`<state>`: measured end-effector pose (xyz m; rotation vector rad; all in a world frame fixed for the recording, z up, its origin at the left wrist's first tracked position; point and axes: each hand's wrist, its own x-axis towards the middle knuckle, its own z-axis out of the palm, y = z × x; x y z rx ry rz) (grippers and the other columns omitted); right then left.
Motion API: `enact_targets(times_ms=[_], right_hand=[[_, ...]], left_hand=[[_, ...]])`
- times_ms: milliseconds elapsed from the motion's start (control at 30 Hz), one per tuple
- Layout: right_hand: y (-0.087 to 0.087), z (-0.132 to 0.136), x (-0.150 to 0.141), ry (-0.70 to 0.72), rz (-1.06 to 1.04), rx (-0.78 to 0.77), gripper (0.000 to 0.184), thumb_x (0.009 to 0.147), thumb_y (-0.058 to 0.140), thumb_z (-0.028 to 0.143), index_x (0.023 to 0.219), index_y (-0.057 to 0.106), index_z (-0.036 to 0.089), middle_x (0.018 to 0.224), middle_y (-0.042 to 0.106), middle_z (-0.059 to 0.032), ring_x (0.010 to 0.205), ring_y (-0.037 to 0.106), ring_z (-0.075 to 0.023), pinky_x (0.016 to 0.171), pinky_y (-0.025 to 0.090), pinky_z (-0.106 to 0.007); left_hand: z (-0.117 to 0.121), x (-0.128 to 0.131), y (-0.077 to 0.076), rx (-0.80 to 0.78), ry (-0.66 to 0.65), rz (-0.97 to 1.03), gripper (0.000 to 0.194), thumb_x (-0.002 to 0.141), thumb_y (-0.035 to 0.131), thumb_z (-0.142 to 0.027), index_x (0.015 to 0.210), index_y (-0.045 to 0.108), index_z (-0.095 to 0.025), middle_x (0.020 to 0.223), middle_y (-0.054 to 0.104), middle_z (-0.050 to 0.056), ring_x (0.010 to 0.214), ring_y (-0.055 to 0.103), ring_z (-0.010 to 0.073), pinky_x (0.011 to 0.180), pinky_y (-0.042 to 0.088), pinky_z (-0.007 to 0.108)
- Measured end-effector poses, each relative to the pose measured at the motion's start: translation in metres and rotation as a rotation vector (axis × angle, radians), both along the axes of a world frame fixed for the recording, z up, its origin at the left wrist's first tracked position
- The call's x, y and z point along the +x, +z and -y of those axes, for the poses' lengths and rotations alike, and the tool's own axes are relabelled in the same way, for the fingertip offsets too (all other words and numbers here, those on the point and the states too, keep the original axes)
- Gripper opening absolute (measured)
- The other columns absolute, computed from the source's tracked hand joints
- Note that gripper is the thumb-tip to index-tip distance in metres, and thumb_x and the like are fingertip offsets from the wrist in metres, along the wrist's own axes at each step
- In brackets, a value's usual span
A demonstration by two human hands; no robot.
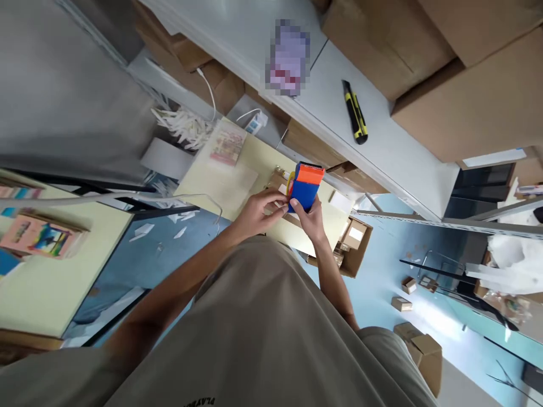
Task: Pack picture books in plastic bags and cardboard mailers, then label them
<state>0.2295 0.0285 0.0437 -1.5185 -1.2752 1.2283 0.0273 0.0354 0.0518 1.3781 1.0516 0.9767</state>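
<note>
A blue and orange tape dispenser (306,189) with a dark toothed edge at its top is held over the table, in the middle of the head view. My right hand (311,217) grips its lower right part, with the thumb lying across the blue face. My left hand (263,211) is closed at the dispenser's left side, its fingertips and thumb pinched against it beside a yellow curved part (290,182). What exactly lies between the left fingertips is too small to see. Behind the dispenser, a small cardboard box (275,181) lies partly hidden on the pale yellow table (199,175).
Above, a grey shelf (382,164) bears a black and yellow utility knife (355,113), a blurred-out item (289,57) and large cardboard boxes (475,96). A pink printed packet (229,144) lies on the table. An open carton (356,249) stands at right; a white cable (169,196) hangs at left.
</note>
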Motion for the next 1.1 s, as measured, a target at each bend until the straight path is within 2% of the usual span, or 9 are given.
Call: enact_targets(times_ms=[100,200,433,567,667,767,867,1000,1100], right_hand=[[0.005,0.003,-0.012,0.082,0.035,-0.056,0.067,0.088,0.087,0.083,0.12,0.064,0.028,0.104,0.081,-0.0058,0.091,0.077,-0.0262,0.084,0.07,-0.045],[0.013,0.007,-0.02,0.158,0.055,-0.127,0.068,0.086,0.09,0.081,0.12,0.064,0.028,0.107,0.082,-0.006,0.094,0.079,-0.0274,0.082,0.07,-0.043],[0.042,0.006,-0.03,0.306,0.237,-0.243,0.063,0.084,0.094,0.075,0.117,0.067,0.028,0.101,0.077,-0.0048,0.089,0.074,-0.0283,0.077,0.066,-0.044],[0.059,0.002,-0.037,0.399,0.423,-0.332,0.058,0.088,0.088,0.071,0.113,0.064,0.024,0.1,0.074,-0.0042,0.084,0.069,-0.0242,0.076,0.061,-0.04],[0.063,0.0,-0.04,0.434,0.479,-0.397,0.055,0.089,0.083,0.071,0.111,0.063,0.024,0.098,0.075,-0.0045,0.085,0.07,-0.0246,0.075,0.06,-0.039],[0.064,-0.003,-0.041,0.44,0.498,-0.47,0.059,0.094,0.074,0.081,0.11,0.063,0.024,0.097,0.076,-0.0062,0.087,0.074,-0.0264,0.074,0.062,-0.039],[0.072,-0.011,-0.041,0.463,0.568,-0.561,0.069,0.094,0.069,0.091,0.107,0.065,0.024,0.096,0.078,-0.008,0.088,0.077,-0.0273,0.072,0.062,-0.037],[0.102,-0.026,-0.03,0.584,0.661,-0.701,0.073,0.089,0.073,0.094,0.103,0.067,0.023,0.094,0.08,-0.0087,0.084,0.079,-0.0262,0.07,0.06,-0.034],[0.134,-0.038,-0.013,0.66,0.709,-0.852,0.072,0.09,0.074,0.093,0.101,0.069,0.022,0.089,0.082,-0.0085,0.078,0.08,-0.0247,0.065,0.058,-0.033]], left_hand=[[-0.018,-0.03,-0.01,-0.127,0.049,0.084,0.055,0.101,0.073,-0.076,0.114,0.085,-0.024,0.114,0.085,0.012,0.104,0.082,0.0288,0.086,0.069,0.039],[-0.041,-0.056,-0.015,-0.23,0.022,0.17,0.072,0.095,0.071,-0.09,0.113,0.087,-0.022,0.104,0.087,0.011,0.099,0.083,0.0292,0.082,0.068,0.038],[-0.062,-0.076,-0.012,-0.296,-0.046,0.266,0.057,0.083,0.091,-0.078,0.096,0.089,-0.022,0.097,0.087,0.008,0.098,0.081,0.0286,0.089,0.067,0.04],[-0.064,-0.085,-0.025,-0.38,-0.069,0.231,0.05,0.081,0.094,-0.067,0.091,0.087,-0.019,0.095,0.085,0.007,0.094,0.079,0.0248,0.086,0.064,0.035],[-0.064,-0.09,-0.04,-0.422,-0.116,0.239,0.044,0.08,0.094,-0.061,0.09,0.085,-0.019,0.091,0.083,0.006,0.086,0.076,0.0221,0.08,0.062,0.034],[-0.057,-0.086,-0.055,-0.444,-0.109,0.26,0.04,0.082,0.091,-0.058,0.088,0.083,-0.019,0.086,0.081,0.005,0.079,0.073,0.0203,0.075,0.058,0.033],[-0.041,-0.072,-0.068,-0.439,-0.019,0.262,0.036,0.086,0.087,-0.055,0.088,0.082,-0.02,0.087,0.081,0.005,0.08,0.072,0.0197,0.075,0.056,0.032],[-0.02,-0.059,-0.088,-0.487,0.082,0.275,0.035,0.088,0.088,-0.054,0.088,0.081,-0.02,0.087,0.081,0.005,0.077,0.069,0.0186,0.073,0.055,0.032],[-0.02,-0.064,-0.113,-0.516,0.197,0.263,0.037,0.089,0.088,-0.056,0.091,0.081,-0.02,0.082,0.077,0.004,0.073,0.065,0.0173,0.07,0.051,0.031]])
